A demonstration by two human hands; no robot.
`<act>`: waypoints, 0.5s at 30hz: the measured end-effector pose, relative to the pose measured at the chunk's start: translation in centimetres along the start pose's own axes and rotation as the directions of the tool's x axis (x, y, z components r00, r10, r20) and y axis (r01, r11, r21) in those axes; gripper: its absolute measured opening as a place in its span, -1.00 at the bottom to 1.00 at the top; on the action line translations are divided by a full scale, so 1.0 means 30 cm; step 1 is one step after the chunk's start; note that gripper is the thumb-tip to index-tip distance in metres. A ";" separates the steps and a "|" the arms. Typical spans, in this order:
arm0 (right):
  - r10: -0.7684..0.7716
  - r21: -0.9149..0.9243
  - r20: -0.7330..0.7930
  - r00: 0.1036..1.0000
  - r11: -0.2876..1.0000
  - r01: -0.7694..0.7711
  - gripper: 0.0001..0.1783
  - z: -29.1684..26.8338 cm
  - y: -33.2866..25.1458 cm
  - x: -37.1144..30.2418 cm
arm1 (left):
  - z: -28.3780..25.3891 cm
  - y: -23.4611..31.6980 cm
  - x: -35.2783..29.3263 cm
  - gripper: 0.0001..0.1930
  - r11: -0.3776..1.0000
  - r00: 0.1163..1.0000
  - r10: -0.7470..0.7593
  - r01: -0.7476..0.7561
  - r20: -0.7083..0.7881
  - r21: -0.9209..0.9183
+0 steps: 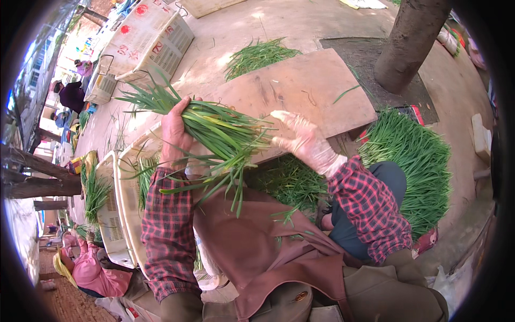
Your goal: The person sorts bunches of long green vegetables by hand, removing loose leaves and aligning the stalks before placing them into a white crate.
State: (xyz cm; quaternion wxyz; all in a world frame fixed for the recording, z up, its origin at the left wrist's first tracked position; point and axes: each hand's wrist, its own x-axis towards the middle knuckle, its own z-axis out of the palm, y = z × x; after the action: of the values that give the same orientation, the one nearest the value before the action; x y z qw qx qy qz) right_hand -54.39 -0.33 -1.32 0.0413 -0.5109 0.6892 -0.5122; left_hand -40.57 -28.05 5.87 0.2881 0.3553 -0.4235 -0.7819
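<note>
My bare left hand (176,127) is wrapped round a loose bunch of garlic chives (222,124), held above my lap. The leaf tips fan out to the left, some blades droop below, and the pale ends point right. At those ends is my right hand (303,140) in a thin whitish glove, its fingers and thumb apart. I see nothing held between them. Under the bunch, a brown apron (241,220) covers my lap, with a few stray leaves on it.
A low wooden board (306,88) stands ahead, with loose chives (263,56) beyond it. A large chive pile (413,166) lies on the right, more greens (292,182) below the board. White crates (120,214) stand left, near a person in pink (99,271). A tree trunk (410,45) rises far right.
</note>
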 end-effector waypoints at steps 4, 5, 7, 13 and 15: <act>-0.096 -0.192 0.069 0.993 0.975 0.108 -0.22 0.112 -0.079 -0.053 | -0.044 -0.031 -0.042 -0.71 0.999 0.999 -0.040 0.039 -0.022 -0.032; -0.100 -0.205 0.056 0.993 0.973 0.110 -0.21 0.129 -0.105 -0.051 | -0.045 -0.040 -0.066 -0.70 0.998 0.998 -0.055 0.055 -0.009 -0.031; -0.114 -0.181 -0.021 0.993 0.978 0.108 -0.44 0.150 -0.125 -0.053 | -0.040 -0.053 -0.112 -0.69 0.996 0.996 -0.086 0.086 0.018 -0.027; 0.405 0.467 -0.010 0.914 0.810 -0.354 -0.76 0.121 -0.113 -0.088 | -0.007 -0.086 -0.199 -0.77 0.988 0.989 -0.122 0.113 0.083 0.104; 0.469 0.606 0.020 0.883 0.696 -0.384 -0.75 0.118 -0.130 -0.104 | -0.020 -0.090 -0.205 -0.72 0.978 0.990 -0.093 0.070 0.108 0.196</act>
State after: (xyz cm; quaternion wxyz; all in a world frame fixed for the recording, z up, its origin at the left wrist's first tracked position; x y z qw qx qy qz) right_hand -48.28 -0.17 -1.53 0.2694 -0.2612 0.5942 -0.7114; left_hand -36.93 -22.43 5.22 0.1950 0.3521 -0.4980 -0.7681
